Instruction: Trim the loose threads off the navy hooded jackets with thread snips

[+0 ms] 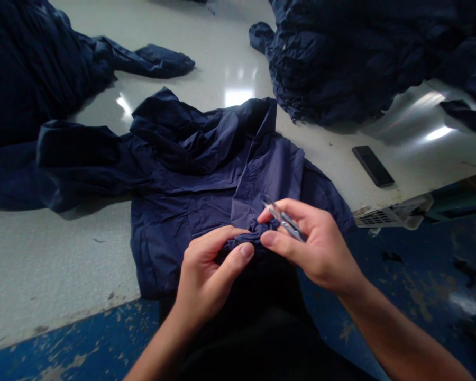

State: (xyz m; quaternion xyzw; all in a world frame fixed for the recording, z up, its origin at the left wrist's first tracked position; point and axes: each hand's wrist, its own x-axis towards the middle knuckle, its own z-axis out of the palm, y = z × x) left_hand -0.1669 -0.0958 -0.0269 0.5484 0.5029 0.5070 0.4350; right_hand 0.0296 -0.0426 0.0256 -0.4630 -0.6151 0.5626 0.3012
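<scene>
A navy garment [214,180] with a long sleeve lies across the table's near edge, part of it hanging down toward me. My left hand [212,264] pinches a bunched fold of it between thumb and fingers. Close beside it, my right hand [315,238] is closed around a small metal tool that looks like thread snips [283,219], its tips pointing up and left. The right thumb and fingertips also touch the bunched cloth. Whether the blades are apart is too blurred to tell.
More navy garments are heaped at the back left [31,69] and back right [349,58] of the pale table [63,264]. A black phone [373,166] lies near the right edge. Below that edge sits a white plastic basket [396,214] above a worn blue floor [412,286].
</scene>
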